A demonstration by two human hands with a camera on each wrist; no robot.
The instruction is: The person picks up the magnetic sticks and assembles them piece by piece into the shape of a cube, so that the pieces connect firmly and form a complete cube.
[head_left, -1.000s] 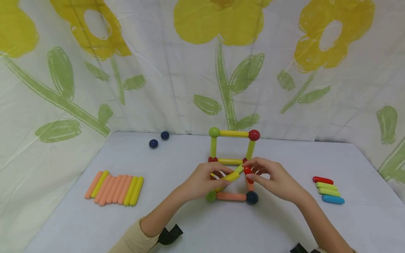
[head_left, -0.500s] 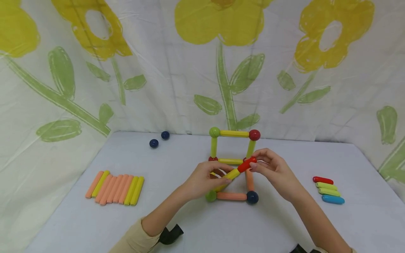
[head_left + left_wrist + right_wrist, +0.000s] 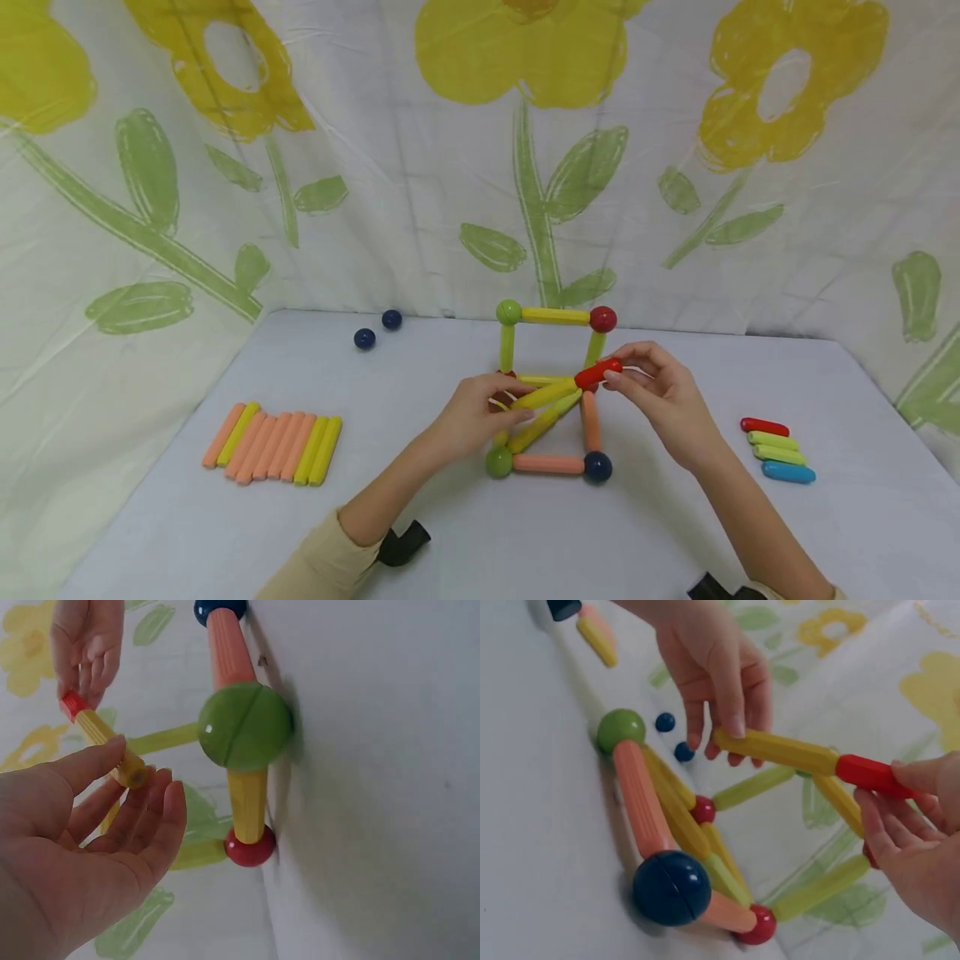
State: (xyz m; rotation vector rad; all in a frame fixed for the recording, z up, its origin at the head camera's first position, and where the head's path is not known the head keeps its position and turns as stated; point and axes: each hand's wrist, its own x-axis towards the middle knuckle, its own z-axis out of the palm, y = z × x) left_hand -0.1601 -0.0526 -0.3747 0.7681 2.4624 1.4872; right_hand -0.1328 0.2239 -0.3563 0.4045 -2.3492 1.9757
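My left hand [image 3: 471, 417] pinches a yellow stick [image 3: 780, 751] between thumb and fingers. In my right hand [image 3: 663, 400] is a shorter red stick [image 3: 870, 774], held at its far end by thumb and fingertips. The two sticks meet end to end in one line. They are held over a frame of sticks and balls, its front corners a green ball [image 3: 499, 462] and a navy ball [image 3: 597, 467]. A peach stick [image 3: 549, 465] joins these two. Across the base runs a yellow diagonal stick [image 3: 534, 432]. Behind, an upright square carries a green ball [image 3: 509, 312] and a red ball [image 3: 603, 319] on top.
Peach and yellow sticks [image 3: 279, 448] lie in a row at the left of the white table [image 3: 420, 542]. At right are short red, green and blue sticks [image 3: 780, 455]. Two navy balls [image 3: 364, 338] sit at the back left. A flower-printed cloth [image 3: 390, 208] hangs behind.
My right hand has turned the red stick from near upright to slanted and brought it onto the yellow stick's end. Both hands have since lifted the joined pair slightly, uncovering the diagonal.
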